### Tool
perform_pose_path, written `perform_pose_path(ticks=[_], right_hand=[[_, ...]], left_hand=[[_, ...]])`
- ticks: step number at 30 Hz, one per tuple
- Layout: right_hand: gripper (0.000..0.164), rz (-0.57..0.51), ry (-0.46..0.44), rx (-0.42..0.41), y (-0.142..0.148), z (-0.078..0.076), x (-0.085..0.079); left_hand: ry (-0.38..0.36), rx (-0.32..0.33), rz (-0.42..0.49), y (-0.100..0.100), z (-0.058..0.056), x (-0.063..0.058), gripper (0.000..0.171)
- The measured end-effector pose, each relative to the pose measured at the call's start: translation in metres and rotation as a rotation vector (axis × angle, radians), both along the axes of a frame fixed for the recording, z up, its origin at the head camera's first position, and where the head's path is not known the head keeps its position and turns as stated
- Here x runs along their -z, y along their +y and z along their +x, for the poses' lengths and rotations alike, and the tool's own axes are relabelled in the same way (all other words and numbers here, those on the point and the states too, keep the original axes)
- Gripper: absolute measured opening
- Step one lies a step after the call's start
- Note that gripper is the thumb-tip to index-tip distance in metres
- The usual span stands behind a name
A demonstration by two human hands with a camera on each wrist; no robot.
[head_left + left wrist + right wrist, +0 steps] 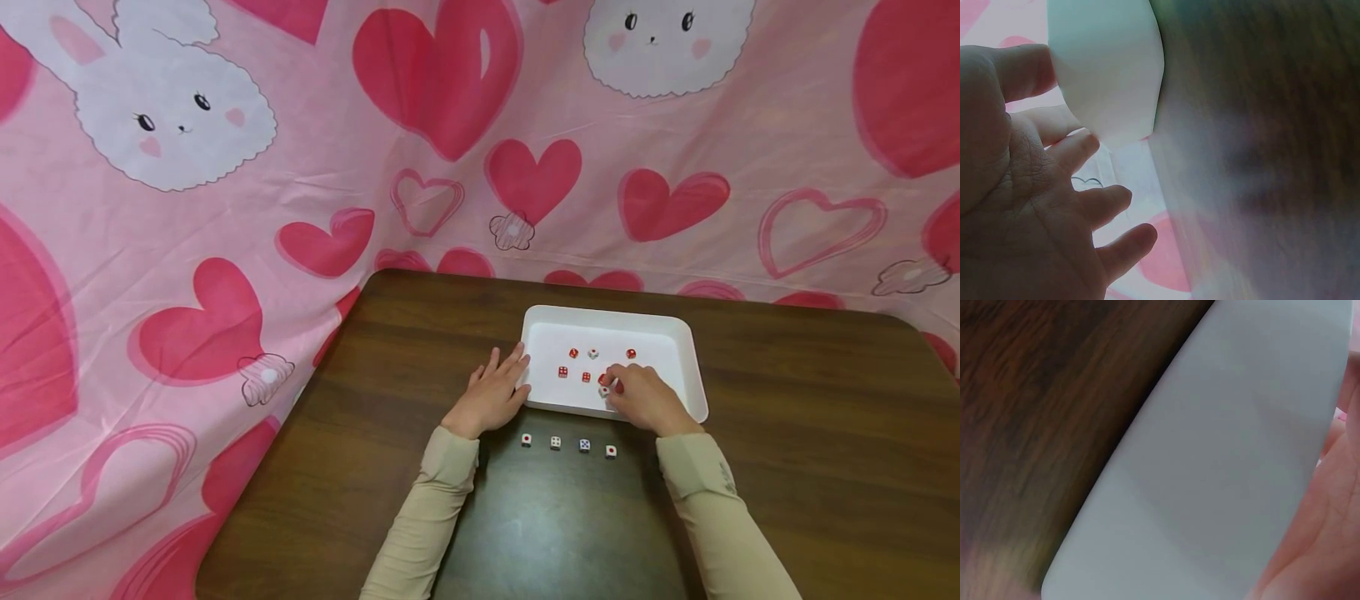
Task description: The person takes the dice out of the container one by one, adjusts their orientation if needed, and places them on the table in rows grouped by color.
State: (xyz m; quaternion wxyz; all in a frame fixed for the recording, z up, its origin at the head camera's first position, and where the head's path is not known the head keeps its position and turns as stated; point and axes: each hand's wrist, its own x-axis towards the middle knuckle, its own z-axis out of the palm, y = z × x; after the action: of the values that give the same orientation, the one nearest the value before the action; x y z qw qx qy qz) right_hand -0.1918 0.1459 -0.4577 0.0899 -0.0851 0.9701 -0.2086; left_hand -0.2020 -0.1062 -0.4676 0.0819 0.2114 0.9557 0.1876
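A white tray (pixel 690 379) holds several red dice, such as one red die (pixel 562 372) at the left, along with a white die (pixel 593 354). My left hand (pixel 489 398) rests at the tray's left edge, its fingers spread and fairly straight. In the left wrist view, its thumb touches the outer wall of the tray (pixel 1107 69). My right hand (pixel 643 396) reaches over the near rim with bent fingers. Its fingertips are right at another white die (pixel 604 392), beside a red one; I cannot tell whether they pinch it. The right wrist view hides the fingertips behind the tray wall (pixel 1210 444).
Several white dice stand in a row on the brown table (pixel 390 417) in front of the tray, from one at the left (pixel 527 440) to one at the right (pixel 611 452). A pink heart-patterned cloth (pixel 330 142) hangs behind and to the left of the table.
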Motion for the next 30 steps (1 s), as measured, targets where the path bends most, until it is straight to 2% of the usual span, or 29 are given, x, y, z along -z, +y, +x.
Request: perform_pose_path(ticks=[17, 30], right_hand=[[0.015, 0.013, -0.048, 0.022, -0.0022, -0.0026, 0.0010], [0.014, 0.026, -0.061, 0.009, -0.0067, -0.0029, 0.0002]], left_hand=[[0.003, 0.017, -0.014, -0.0028, 0.0011, -0.0002, 0.054], [-0.002, 0.017, 0.016, -0.0033, 0.0024, -0.0028, 0.053]])
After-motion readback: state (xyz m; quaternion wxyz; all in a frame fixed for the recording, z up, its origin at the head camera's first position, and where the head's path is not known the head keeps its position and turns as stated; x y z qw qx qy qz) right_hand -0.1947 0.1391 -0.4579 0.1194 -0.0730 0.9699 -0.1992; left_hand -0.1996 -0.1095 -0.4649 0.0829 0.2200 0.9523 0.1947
